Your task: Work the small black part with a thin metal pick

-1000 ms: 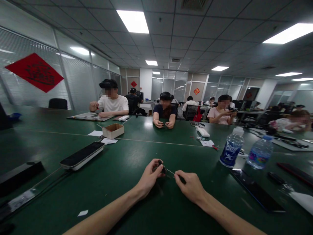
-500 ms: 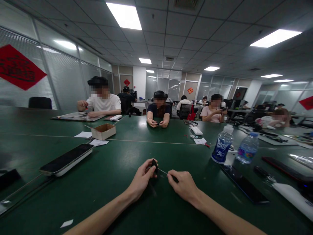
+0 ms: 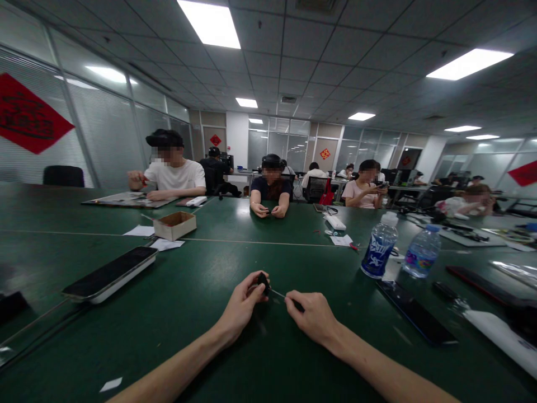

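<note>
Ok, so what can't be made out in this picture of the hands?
Head view:
Small black object in the left hand: the hand hides part of it, so its kind is unclear.
Thin rod: the right hand hides its end.
Cardboard box: contents too small.

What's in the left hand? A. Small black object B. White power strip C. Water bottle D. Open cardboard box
A: the left hand pinches the small black object in its fingertips, and a thin metal shaft runs from it to the right hand.
</note>
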### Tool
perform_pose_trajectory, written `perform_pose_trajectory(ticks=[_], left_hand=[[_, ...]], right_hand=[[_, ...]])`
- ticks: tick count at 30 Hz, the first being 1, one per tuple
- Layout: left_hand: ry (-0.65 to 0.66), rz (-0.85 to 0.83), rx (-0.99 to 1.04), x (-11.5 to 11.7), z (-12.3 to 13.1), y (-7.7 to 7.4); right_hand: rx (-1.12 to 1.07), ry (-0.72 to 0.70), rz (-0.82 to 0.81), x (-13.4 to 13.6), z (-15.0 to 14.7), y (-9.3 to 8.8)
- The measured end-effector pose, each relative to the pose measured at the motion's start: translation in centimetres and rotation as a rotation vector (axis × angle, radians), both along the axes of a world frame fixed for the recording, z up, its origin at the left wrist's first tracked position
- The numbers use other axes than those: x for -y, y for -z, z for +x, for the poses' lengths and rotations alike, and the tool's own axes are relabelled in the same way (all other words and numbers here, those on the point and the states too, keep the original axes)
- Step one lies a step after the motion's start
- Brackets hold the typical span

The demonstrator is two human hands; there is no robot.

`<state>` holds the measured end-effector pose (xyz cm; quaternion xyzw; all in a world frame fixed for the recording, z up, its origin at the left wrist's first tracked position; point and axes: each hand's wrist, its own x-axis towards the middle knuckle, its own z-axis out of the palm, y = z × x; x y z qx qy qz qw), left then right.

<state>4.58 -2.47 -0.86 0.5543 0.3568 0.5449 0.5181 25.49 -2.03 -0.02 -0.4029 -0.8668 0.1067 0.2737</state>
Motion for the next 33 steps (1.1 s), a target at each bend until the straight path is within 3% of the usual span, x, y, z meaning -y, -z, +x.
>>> perform_pose_trajectory(ticks=[19,23,28,30,33], left_hand=[[0.007,0.000,0.099,-0.1,0.2,0.2],[0.056,-0.039,0.088,0.0,0.2,0.0],[0.038,-0.157,0.220,-0.2,0.0,0.0],[0.032,-0.208,0.264,-0.4,-0.1,0.1],[0.016,-0.239,0.296,-0.9,-0.2,0.5]], right_hand=[[-0.071,-0.012,0.013,-0.1,0.2,0.6],[-0.214,0.111,0.033,-0.5,0.4,0.2],[-0.350,0.237,-0.109,-0.8,1.0,-0.4],[-0.300,0.184,-0.077,-0.5,1.0,-0.5],[-0.049,-0.110,0.084,0.4,0.5,-0.3]])
